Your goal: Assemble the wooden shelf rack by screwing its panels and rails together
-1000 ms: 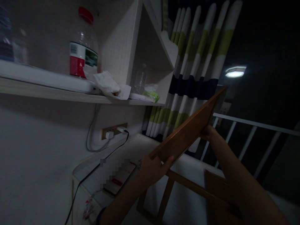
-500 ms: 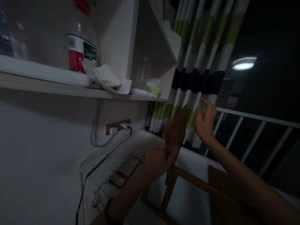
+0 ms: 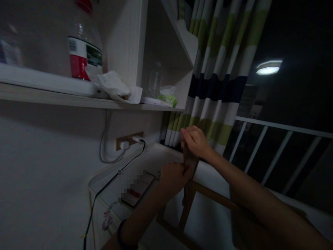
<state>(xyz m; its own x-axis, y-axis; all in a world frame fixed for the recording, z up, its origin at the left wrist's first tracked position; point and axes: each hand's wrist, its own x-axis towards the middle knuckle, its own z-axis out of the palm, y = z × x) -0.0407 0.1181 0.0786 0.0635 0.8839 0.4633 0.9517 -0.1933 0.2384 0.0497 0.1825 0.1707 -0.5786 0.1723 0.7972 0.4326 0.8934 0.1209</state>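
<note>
**Board's standing on end, both your hands on it**

You've got the wooden board upright and edge-on to the camera, right above the wooden frame that sits toward the far edge of the white surface. Your left hand has a clenched grip on the board's lower part. Your right hand is closed over the top end, fingers curled round it. My read is that stacking the hands like that, one low and one capping the top, keeps a tall thin piece from tipping either way. It's very dark, so I can't tell whether the bottom end actually touches the frame.

The phone lies flat by the wall-side edge of the surface, with the black cable running up to the outlet. Both are just left of your left hand and clear of the board.

Compared with a second ago, the board was slanted then, rising to the right with your hands well apart at either end. Half a second ago it had already swung upright, but your right hand was off it with fingers spread. Now that hand has come down and closed on the top.
</note>
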